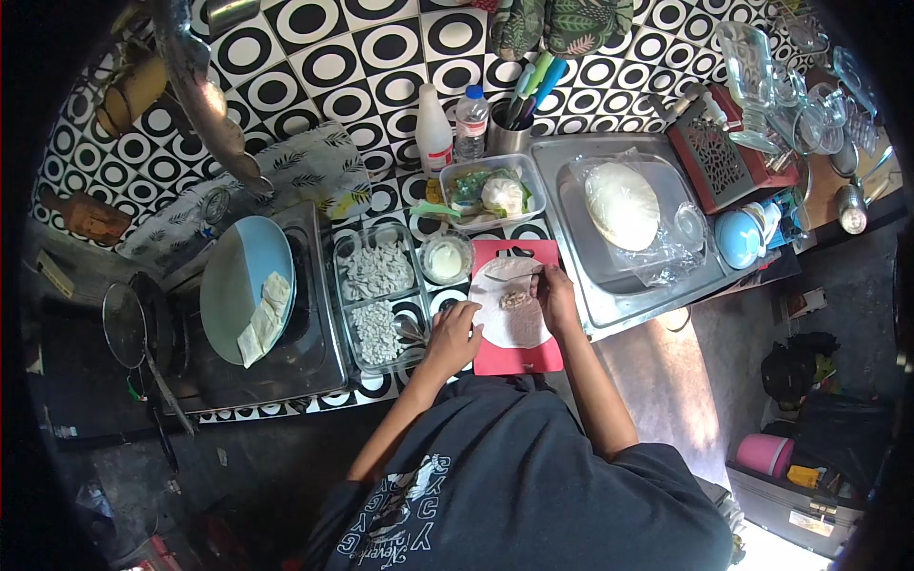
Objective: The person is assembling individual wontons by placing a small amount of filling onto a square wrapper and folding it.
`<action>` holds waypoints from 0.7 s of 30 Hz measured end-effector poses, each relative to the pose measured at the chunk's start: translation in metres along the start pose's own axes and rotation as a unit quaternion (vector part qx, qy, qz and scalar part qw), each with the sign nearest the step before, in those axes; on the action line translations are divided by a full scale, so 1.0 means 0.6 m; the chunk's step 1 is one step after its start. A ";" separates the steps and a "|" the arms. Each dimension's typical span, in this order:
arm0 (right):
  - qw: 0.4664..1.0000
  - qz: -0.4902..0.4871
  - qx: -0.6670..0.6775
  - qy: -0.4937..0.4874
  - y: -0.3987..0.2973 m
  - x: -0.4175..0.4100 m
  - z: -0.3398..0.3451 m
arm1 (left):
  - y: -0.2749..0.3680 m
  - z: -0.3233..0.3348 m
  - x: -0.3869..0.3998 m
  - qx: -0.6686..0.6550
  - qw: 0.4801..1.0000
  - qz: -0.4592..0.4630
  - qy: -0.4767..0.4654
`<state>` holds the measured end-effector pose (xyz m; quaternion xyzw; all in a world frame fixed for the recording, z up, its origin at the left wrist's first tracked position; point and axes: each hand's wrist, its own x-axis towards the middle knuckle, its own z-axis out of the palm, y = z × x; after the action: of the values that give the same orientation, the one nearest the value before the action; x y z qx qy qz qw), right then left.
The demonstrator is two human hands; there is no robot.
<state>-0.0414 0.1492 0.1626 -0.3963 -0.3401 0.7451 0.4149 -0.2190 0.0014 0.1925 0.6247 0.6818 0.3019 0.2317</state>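
A round white wrapper sheet lies on a red cutting board, with a small heap of pale chopped filling near its middle. My right hand holds a thin metal utensil, perhaps a spoon, over the sheet's upper part. My left hand rests at the sheet's left edge, fingers apart, with nothing seen in it. Just left stands a divided glass dish with pale strips and small white cubes. Behind my left hand is a small clear bowl of white contents.
Folded white parcels lie on a large plate over the stove at left. A plastic container holds garlic and greens. More round wrappers lie in plastic in the steel sink. Bottles and a utensil holder stand behind.
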 end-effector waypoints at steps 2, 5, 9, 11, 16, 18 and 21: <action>0.998 -0.026 -0.060 0.012 0.017 0.010 -0.009 | -0.001 0.016 -0.001 0.012 1.000 0.009 -0.011; 0.991 -0.071 -0.114 0.020 0.019 -0.001 0.026 | -0.005 0.029 -0.006 0.026 0.999 0.009 -0.037; 0.989 -0.090 -0.120 0.001 0.030 0.006 0.021 | 0.011 0.035 -0.003 0.067 0.994 0.004 -0.082; 0.989 -0.091 -0.115 0.007 0.026 0.003 0.025 | 0.017 0.035 -0.001 0.072 0.992 -0.008 -0.106; 0.987 -0.089 -0.131 0.008 0.023 -0.007 0.024 | 0.019 0.051 -0.008 0.103 0.989 0.001 -0.101; 0.987 -0.089 -0.136 0.020 0.023 -0.021 0.028 | 0.019 0.055 -0.013 0.111 0.988 -0.006 -0.104; 0.977 -0.109 -0.183 0.015 0.037 -0.028 0.019 | 0.022 0.056 -0.016 0.117 0.987 -0.015 -0.111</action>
<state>-0.0536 0.1229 0.1543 -0.4375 -0.5057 0.6144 0.4189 -0.1850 -0.0038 0.1772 0.6664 0.6921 0.1455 0.2358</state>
